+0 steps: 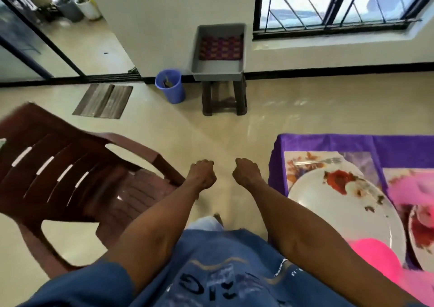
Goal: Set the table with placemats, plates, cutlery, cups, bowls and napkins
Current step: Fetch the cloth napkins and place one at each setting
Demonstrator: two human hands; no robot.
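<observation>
Both my hands are curled into empty fists over the glossy cream floor.

My left hand and right hand hold nothing; the round white floral plate lies well right, on a purple-clothed table.

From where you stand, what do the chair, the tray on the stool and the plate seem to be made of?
Chair: moulded plastic, brown, glossy, with slotted back in one piece. Tray: grey plastic, matte, with thin rimmed walls; it holds a woven-looking mat. Plate: white with a flower print, smooth and shiny; ceramic or melamine, I cannot tell which.
</observation>
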